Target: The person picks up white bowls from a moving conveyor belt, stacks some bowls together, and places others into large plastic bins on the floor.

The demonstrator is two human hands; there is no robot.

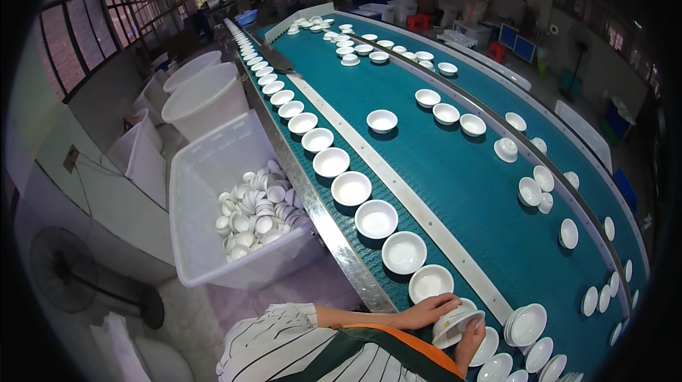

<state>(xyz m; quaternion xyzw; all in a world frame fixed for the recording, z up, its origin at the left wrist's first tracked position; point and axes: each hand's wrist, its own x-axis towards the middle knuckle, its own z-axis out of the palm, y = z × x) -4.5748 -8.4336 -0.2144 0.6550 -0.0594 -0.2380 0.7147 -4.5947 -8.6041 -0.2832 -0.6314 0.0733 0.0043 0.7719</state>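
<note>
Close in front of me, a white bowl (450, 331) is tipped on its side between my hands above the conveyor's near edge. My left hand (430, 311) grips its left side, fingers reaching over the top. Around its right side curls my right hand (470, 343), with the fingers partly hidden. Small yellowish marks show on the bowl. A single-file row of upright white bowls (404, 253) runs from my hands to the far end of the narrow left lane. Just right of my hands stands a small tilted stack of bowls (527, 324), with several loose bowls (495, 367) below it.
A metal divider (419, 215) separates the narrow lane from the wide teal belt (426, 169), where white bowls lie scattered, some overturned. Left of the conveyor, a large white bin (206, 262) holds piled bowls. Farther back stand large tubs (206, 101). A fan (65, 268) is at lower left.
</note>
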